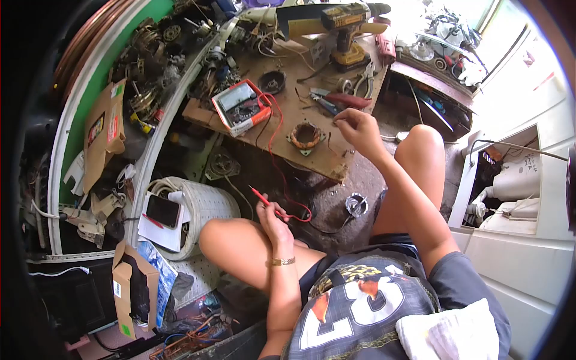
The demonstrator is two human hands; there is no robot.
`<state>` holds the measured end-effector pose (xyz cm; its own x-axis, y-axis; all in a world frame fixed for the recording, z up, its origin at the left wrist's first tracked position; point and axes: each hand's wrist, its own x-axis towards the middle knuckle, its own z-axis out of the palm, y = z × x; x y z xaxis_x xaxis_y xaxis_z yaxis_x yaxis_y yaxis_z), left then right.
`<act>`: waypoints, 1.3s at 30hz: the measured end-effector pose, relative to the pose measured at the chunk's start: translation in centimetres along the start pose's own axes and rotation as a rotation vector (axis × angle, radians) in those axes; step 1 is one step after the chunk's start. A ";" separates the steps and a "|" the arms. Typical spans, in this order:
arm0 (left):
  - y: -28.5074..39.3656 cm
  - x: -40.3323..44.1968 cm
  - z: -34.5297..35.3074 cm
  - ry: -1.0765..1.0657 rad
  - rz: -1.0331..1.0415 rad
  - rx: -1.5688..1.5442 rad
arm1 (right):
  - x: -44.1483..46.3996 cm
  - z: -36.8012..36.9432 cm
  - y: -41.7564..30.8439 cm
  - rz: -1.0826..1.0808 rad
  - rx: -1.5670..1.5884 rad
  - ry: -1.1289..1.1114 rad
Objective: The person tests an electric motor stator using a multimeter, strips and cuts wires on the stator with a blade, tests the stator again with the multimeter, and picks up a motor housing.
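Note:
My left hand (275,221) is closed around a red test probe (259,194), its tip pointing up and left above my knee. A red lead runs from it up to the multimeter (237,99), which lies in a red and white box on the wooden table (252,137). My right hand (359,129) hovers over the table's right part, fingers curled with thumb and fingertips together; whatever they hold, if anything, is too small to name. Left of it, a motor stator with copper windings (306,137) lies near the table's front edge.
Pliers (364,81), red-handled pliers (348,99) and a yellow drill (348,36) lie behind my right hand. A white perforated drum (210,207) holding a phone (163,211) stands at left. A metal motor part (356,205) sits on the floor.

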<state>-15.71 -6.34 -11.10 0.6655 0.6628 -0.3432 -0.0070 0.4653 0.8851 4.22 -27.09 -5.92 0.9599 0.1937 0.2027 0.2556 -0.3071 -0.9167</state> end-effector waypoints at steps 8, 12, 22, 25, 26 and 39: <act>12.9 4.3 0.3 -0.251 0.611 0.370 | -9.8 -1.6 2.9 0.137 0.323 -0.156; 13.6 8.3 0.0 -0.422 0.404 0.935 | -13.0 -0.7 5.3 0.308 0.193 -0.148; 5.0 18.4 -1.3 -0.683 0.285 1.759 | -13.9 3.8 10.9 0.183 -0.639 -0.537; 2.1 21.4 -3.5 -0.652 0.279 1.673 | -14.1 4.9 12.7 0.307 -0.809 -0.678; 1.3 22.2 -4.2 -0.635 0.272 1.651 | -14.5 5.6 14.8 0.321 -0.876 -0.724; -4.7 24.0 -5.9 -0.135 -0.047 1.430 | -17.8 8.0 19.5 0.385 -1.073 -0.928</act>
<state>-4.06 10.81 -25.39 0.7093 0.5661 -0.4201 0.7044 -0.5467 0.4527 -8.77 -29.07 -30.13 0.6764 0.3305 -0.6583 0.3664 -0.9262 -0.0885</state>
